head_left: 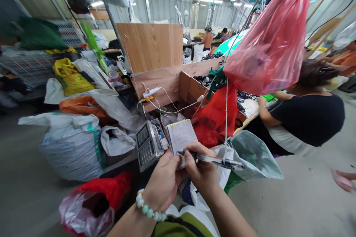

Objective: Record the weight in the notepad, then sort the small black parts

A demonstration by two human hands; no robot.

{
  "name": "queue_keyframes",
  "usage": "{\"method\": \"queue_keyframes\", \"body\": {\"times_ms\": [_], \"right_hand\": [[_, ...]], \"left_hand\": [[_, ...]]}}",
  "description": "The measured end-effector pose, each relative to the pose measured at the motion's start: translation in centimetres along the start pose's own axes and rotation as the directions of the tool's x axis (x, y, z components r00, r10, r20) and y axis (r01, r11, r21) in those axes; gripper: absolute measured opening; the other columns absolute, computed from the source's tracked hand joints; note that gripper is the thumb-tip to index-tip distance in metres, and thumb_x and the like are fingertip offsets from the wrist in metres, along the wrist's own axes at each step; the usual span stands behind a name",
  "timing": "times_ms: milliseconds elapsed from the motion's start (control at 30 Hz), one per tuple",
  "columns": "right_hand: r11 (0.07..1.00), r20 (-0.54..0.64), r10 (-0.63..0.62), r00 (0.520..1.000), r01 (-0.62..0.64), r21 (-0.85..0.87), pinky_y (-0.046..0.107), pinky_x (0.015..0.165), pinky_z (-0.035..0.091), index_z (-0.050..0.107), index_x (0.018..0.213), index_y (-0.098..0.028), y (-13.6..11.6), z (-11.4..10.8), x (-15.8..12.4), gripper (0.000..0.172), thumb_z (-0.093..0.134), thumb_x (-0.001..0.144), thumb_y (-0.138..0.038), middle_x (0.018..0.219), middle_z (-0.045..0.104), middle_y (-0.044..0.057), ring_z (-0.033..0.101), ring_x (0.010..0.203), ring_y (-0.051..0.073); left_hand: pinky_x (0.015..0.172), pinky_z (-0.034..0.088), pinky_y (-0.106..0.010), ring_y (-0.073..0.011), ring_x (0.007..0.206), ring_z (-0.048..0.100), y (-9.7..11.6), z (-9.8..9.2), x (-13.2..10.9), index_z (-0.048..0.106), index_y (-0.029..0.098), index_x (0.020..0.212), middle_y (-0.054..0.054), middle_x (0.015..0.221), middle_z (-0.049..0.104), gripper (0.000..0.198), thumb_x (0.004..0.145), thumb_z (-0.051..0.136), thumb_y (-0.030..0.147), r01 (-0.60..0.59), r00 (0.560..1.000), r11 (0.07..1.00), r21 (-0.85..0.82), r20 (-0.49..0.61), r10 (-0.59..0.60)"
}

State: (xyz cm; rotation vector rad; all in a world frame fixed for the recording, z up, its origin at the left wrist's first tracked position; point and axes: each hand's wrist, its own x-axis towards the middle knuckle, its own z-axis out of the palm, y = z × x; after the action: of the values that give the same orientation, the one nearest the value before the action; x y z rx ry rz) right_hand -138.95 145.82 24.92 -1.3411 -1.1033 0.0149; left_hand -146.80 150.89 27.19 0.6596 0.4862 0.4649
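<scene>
My left hand (164, 177), with a bead bracelet (148, 211) at its wrist, is closed on the lower edge of a small spiral notepad (180, 133). Faint marks show on the open page. In my right hand (204, 168) is a pen (219, 161), its tip at the lower part of the page and its clear barrel pointing to the right. Just left of the notepad stands a digital scale (147, 146) with a keypad and display, tilted in view. Part of the page lies hidden behind my fingers.
A red plastic bag (269, 40) hangs at the upper right, above a red sack (215, 118). White cables (180, 112) cross behind the notepad. A large woven sack (72, 148) and an open red bag (94, 203) sit at left. A person in black (308, 118) works at right.
</scene>
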Motion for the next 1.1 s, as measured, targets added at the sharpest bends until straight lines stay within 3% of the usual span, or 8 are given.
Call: {"method": "queue_keyframes", "body": {"times_ms": [433,667,833,933,1100], "right_hand": [[1.0,-0.076,0.006,0.997,-0.005,0.019,0.017,0.053,0.038,0.052,0.074,-0.016,0.11,-0.16,0.02,0.01,0.046,0.075,-0.008,0.065,0.051,-0.002,0.048,0.058,0.007],[0.999,-0.057,0.004,0.998,-0.006,-0.034,0.018,0.05,0.037,0.052,0.071,-0.015,0.21,-0.42,0.33,0.008,0.046,0.075,-0.011,0.061,0.05,-0.001,0.046,0.054,0.008],[0.999,-0.03,0.026,0.999,-0.027,-0.022,0.02,0.052,0.037,0.053,0.071,-0.015,0.05,-0.59,0.31,0.008,0.046,0.075,-0.012,0.062,0.05,-0.001,0.046,0.055,0.009],[0.999,-0.078,0.039,0.996,-0.038,0.007,0.019,0.052,0.037,0.052,0.071,-0.016,0.19,-0.63,0.14,0.009,0.046,0.076,-0.012,0.062,0.05,-0.001,0.046,0.056,0.008],[0.998,-0.134,0.03,0.991,-0.023,0.059,0.021,0.062,0.044,0.055,0.088,-0.018,0.46,-0.97,-0.21,0.016,0.047,0.076,-0.011,0.078,0.056,0.001,0.053,0.068,0.01]], "left_hand": [[0.084,0.043,-0.025,-0.0135,0.089,0.056,-0.26,0.13,0.01,0.054,0.021,0.109,-0.003,0.094,0.063,0.033,0.077,0.051,0.015,-0.007,1.0,0.999,0.04,0.006,0.007],[0.085,0.041,-0.023,-0.0117,0.088,0.056,-0.58,0.22,0.37,0.055,0.023,0.107,0.0,0.091,0.064,0.03,0.077,0.051,0.017,0.003,1.0,0.998,0.056,0.019,-0.004],[0.083,0.044,-0.026,-0.014,0.088,0.057,-0.39,0.46,0.47,0.053,0.02,0.11,-0.003,0.094,0.063,0.034,0.077,0.049,0.014,0.009,0.999,0.999,0.046,-0.034,-0.008],[0.08,0.045,-0.026,-0.0147,0.087,0.057,-0.3,0.44,0.47,0.051,0.02,0.112,-0.004,0.096,0.063,0.036,0.077,0.05,0.014,0.012,1.0,0.999,0.041,-0.014,-0.012],[0.08,0.046,-0.026,-0.0139,0.088,0.056,-0.25,0.34,0.28,0.047,0.022,0.116,-0.004,0.098,0.061,0.041,0.077,0.05,0.014,0.027,1.0,0.999,0.034,-0.011,-0.027]]}}
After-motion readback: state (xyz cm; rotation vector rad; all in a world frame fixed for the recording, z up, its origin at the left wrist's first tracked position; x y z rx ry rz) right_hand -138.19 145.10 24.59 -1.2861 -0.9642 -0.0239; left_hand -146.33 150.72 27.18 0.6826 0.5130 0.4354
